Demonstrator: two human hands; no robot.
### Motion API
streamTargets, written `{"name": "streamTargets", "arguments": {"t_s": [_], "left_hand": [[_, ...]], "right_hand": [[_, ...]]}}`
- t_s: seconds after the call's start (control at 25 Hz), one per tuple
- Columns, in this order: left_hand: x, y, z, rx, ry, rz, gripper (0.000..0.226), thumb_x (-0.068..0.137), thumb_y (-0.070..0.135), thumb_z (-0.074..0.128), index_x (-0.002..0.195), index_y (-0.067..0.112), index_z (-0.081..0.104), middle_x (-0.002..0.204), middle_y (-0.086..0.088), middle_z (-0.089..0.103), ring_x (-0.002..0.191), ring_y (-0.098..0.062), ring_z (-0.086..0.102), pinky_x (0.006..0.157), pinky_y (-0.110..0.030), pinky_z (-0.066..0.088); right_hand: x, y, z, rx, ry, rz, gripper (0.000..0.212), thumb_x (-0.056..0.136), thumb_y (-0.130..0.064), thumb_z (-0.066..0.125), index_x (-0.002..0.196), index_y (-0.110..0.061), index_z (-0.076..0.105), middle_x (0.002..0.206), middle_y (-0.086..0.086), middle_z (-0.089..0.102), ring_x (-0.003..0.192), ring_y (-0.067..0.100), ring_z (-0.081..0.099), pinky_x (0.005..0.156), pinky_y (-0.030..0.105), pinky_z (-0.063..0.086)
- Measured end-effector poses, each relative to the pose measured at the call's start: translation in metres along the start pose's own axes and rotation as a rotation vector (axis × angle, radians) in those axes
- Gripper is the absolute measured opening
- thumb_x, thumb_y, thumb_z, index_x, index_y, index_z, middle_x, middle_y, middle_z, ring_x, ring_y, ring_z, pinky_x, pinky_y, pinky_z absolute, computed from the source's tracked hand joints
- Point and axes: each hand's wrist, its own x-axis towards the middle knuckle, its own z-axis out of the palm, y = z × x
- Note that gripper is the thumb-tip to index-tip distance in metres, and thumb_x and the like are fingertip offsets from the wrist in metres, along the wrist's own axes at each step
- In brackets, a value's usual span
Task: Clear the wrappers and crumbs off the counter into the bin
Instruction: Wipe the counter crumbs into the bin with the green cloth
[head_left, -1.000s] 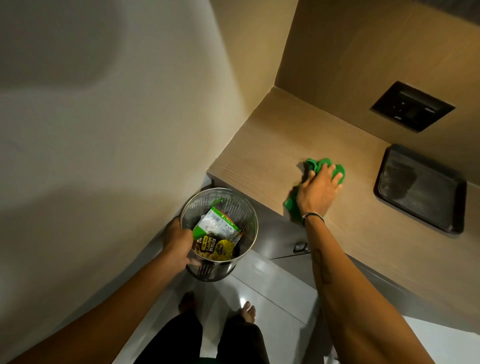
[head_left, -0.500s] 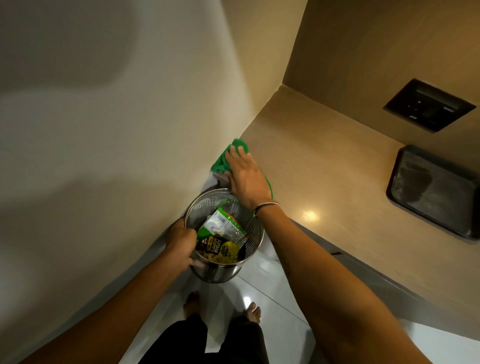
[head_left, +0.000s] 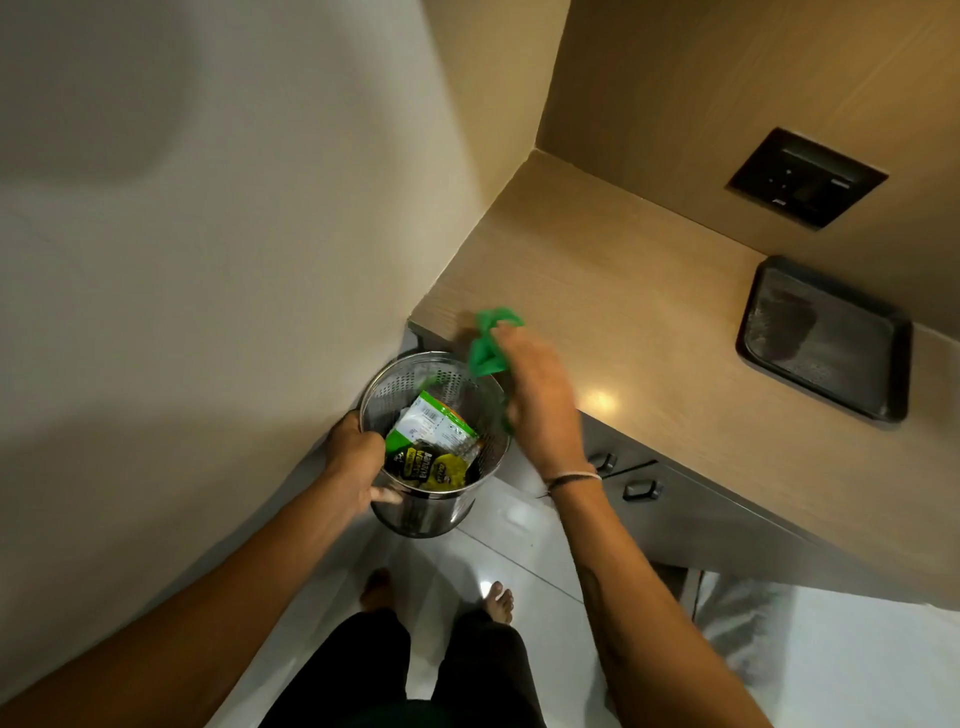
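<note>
A perforated steel bin hangs just below the counter's left front corner, my left hand gripping its rim. Inside lie a green-and-white wrapper and a black-and-yellow wrapper. My right hand is blurred over the bin's right rim at the counter edge, holding a green cloth that trails over the bin's mouth. The wooden counter shows no wrappers.
A dark tray lies on the counter at the right. A black wall panel sits above it. Grey drawers with handles run under the counter. My bare feet stand on the glossy floor; a wall closes the left side.
My right hand swept the green cloth from mid-counter to the left corner, then back over the bin's rim. The left hand has kept the bin under the edge.
</note>
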Motion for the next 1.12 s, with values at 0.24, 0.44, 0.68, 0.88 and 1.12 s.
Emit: {"name": "streamTargets", "arguments": {"t_s": [0.24, 0.44, 0.68, 0.88, 1.12], "left_hand": [[0.008, -0.005, 0.002, 0.005, 0.006, 0.009, 0.055, 0.097, -0.007, 0.032, 0.131, 0.029, 0.057, 0.13, -0.018, 0.067, 0.103, -0.049, 0.071, 0.044, -0.057, 0.062], [0.014, -0.004, 0.001, 0.023, 0.025, -0.005, 0.06, 0.098, -0.008, 0.032, 0.137, 0.03, 0.057, 0.134, -0.016, 0.066, 0.106, -0.048, 0.07, 0.059, -0.074, 0.06], [0.008, 0.0, 0.001, 0.008, 0.043, -0.004, 0.06, 0.097, -0.005, 0.035, 0.134, 0.034, 0.059, 0.135, -0.015, 0.064, 0.113, -0.051, 0.065, 0.05, -0.072, 0.059], [0.009, -0.002, 0.001, -0.026, 0.025, -0.003, 0.047, 0.102, 0.004, 0.039, 0.133, 0.032, 0.061, 0.13, -0.017, 0.067, 0.107, -0.045, 0.068, 0.046, -0.065, 0.061], [0.002, -0.021, 0.004, -0.027, 0.01, 0.077, 0.034, 0.105, 0.019, 0.043, 0.123, 0.041, 0.063, 0.129, -0.006, 0.07, 0.096, -0.034, 0.071, 0.046, -0.055, 0.063]], "right_hand": [[-0.051, 0.082, -0.053, -0.322, 0.214, 0.79, 0.064, 0.094, 0.001, 0.064, 0.154, -0.006, 0.043, 0.162, 0.019, 0.043, 0.153, 0.04, 0.036, 0.128, 0.057, 0.03], [0.011, 0.032, 0.008, -0.296, 0.029, 0.48, 0.068, 0.089, -0.007, 0.069, 0.152, -0.005, 0.043, 0.161, 0.017, 0.044, 0.151, 0.04, 0.037, 0.127, 0.054, 0.033], [0.058, -0.023, 0.07, -0.159, -0.2, 0.066, 0.071, 0.091, 0.004, 0.062, 0.158, -0.008, 0.042, 0.169, 0.014, 0.037, 0.16, 0.036, 0.028, 0.134, 0.049, 0.019], [0.036, -0.022, 0.064, -0.082, -0.356, -0.282, 0.068, 0.09, 0.015, 0.059, 0.152, -0.011, 0.052, 0.164, 0.01, 0.046, 0.156, 0.031, 0.038, 0.131, 0.048, 0.028], [-0.037, -0.03, 0.057, -0.024, -0.457, -0.374, 0.066, 0.092, 0.006, 0.068, 0.153, -0.015, 0.052, 0.16, 0.007, 0.052, 0.151, 0.028, 0.047, 0.125, 0.046, 0.04]]}}
